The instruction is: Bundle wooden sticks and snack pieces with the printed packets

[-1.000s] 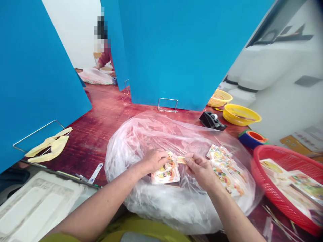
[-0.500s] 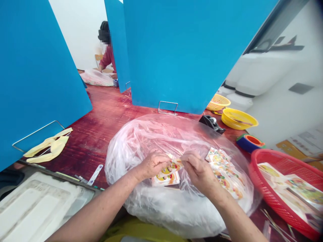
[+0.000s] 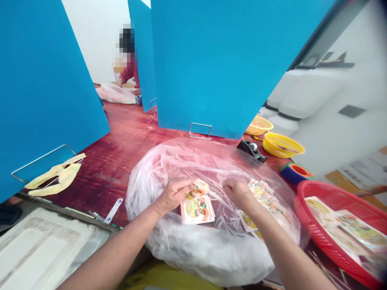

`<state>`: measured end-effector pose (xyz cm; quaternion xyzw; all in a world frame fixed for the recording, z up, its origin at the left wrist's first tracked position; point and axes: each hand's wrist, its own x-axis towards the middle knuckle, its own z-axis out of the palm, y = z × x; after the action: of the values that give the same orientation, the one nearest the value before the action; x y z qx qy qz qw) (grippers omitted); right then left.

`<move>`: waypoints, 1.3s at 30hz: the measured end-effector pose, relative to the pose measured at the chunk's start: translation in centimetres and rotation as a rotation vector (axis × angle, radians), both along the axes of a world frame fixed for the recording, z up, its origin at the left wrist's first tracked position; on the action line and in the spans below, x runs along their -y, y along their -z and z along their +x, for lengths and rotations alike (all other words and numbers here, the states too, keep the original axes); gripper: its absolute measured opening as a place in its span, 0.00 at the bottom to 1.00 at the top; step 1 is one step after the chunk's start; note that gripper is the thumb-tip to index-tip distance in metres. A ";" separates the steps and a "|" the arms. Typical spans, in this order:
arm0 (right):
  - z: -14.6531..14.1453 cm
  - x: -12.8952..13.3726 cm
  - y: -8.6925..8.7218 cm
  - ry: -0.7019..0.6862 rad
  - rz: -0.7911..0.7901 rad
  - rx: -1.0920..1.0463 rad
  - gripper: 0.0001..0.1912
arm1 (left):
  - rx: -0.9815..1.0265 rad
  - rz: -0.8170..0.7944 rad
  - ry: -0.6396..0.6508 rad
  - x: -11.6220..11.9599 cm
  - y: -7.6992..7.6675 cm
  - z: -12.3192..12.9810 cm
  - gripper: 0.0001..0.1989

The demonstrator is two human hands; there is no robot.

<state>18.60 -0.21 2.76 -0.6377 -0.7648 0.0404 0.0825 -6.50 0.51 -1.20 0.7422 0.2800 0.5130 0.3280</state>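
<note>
My left hand point(image 3: 173, 196) rests at the near edge of a small printed card point(image 3: 196, 190) with cartoon faces, its fingers closed over that edge. A larger card point(image 3: 197, 210) lies just below it on a clear plastic bag point(image 3: 193, 251). My right hand point(image 3: 239, 193) is curled, with thin pale sticks point(image 3: 216, 194) running from its fingertips towards the left hand. Whether it grips them is hidden. To its right, several printed cards point(image 3: 263, 193) lie spread on the bag.
A red basket point(image 3: 332, 193) holds printed sheets at right. Beyond stand a tape dispenser point(image 3: 250, 150), a yellow bowl point(image 3: 282, 145) and a tape roll point(image 3: 294, 174). Blue panels point(image 3: 211, 60) rise from the red wooden table point(image 3: 130, 141). A person point(image 3: 129, 76) works behind them.
My hands have moved apart, and the right hand has dropped lower. The card under the left hand now lies flatter and shows more. The view has shifted slightly, with the basket moving left.
</note>
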 end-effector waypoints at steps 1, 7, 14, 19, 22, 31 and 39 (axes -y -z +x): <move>-0.2 -0.7 1.4 0.021 -0.026 0.021 0.12 | -0.003 0.011 -0.010 -0.1 0.1 -0.1 0.12; -1.3 -2.4 4.0 0.061 -0.040 0.041 0.13 | -0.050 0.039 -0.054 0.1 0.5 -0.7 0.11; 2.1 -0.6 0.1 -0.067 0.219 -0.307 0.18 | -0.065 0.049 -0.010 0.2 0.8 0.3 0.11; -0.1 1.5 -2.1 -0.115 0.295 -0.866 0.06 | -0.069 0.004 -0.005 0.4 0.8 1.2 0.12; -2.1 3.2 -2.9 -0.195 0.226 -1.067 0.02 | -0.121 -0.044 0.022 0.9 0.5 1.5 0.13; -4.6 3.9 -1.4 -0.194 0.447 -0.583 0.07 | -0.139 -0.260 0.090 1.6 0.5 2.5 0.16; -8.0 5.6 0.1 -0.444 -0.061 -0.348 0.10 | 0.043 -0.434 -0.203 -0.3 1.2 2.1 0.17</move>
<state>10.61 -5.76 2.69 -0.4403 -0.8586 0.1892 0.1823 -4.38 0.78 -2.40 0.6112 0.4500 0.4868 0.4323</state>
